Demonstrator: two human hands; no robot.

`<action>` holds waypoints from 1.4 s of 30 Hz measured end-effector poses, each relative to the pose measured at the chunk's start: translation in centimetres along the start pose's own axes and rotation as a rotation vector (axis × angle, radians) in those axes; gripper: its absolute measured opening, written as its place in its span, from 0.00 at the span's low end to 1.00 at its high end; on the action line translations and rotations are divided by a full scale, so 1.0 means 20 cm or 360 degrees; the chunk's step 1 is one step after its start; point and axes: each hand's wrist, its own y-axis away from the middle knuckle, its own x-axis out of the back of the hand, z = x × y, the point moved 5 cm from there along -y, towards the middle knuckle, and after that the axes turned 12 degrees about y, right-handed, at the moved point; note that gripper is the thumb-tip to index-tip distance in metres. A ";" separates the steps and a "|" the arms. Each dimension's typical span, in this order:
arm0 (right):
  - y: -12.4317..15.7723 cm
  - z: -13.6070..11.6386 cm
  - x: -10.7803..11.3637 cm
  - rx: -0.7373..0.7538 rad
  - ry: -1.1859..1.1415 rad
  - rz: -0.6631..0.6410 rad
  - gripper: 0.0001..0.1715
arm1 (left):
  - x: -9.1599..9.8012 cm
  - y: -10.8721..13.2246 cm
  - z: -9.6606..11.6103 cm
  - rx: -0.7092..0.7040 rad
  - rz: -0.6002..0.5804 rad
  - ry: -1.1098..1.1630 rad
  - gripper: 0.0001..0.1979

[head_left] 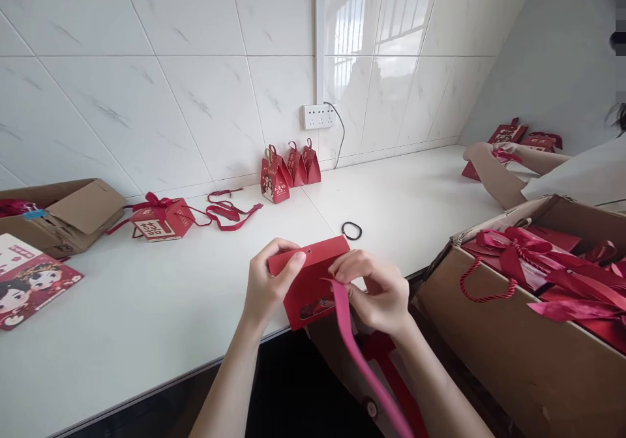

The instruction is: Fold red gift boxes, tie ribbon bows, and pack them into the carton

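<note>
A red paper gift box [313, 286] with a small hole near its top edge and a cut-out window lower down is held over the counter's front edge. My left hand [274, 280] grips its left side, thumb on the face near the hole. At its right side, my right hand [375, 289] pinches the end of a pinkish-red ribbon [353, 343] between thumb and fingers. The ribbon's tail hangs down past my right forearm. Whether the right fingers also touch the box I cannot tell. Just beyond lies a black elastic loop [351, 231].
Small red gift boxes [276, 178] stand by the wall below a power strip [319, 116]. A ribbon-tied box [161, 218] and loose ribbon [232, 215] lie left, near an open carton [85, 213]. A large carton [493, 321] of ribboned boxes stands right; beyond it, another person's hands [489, 153] handle a box.
</note>
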 end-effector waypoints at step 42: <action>0.14 -0.22 -0.26 0.0482 0.0521 -0.0539 0.13 | -0.01 0.03 0.06 0.0042 0.0025 0.0020 0.05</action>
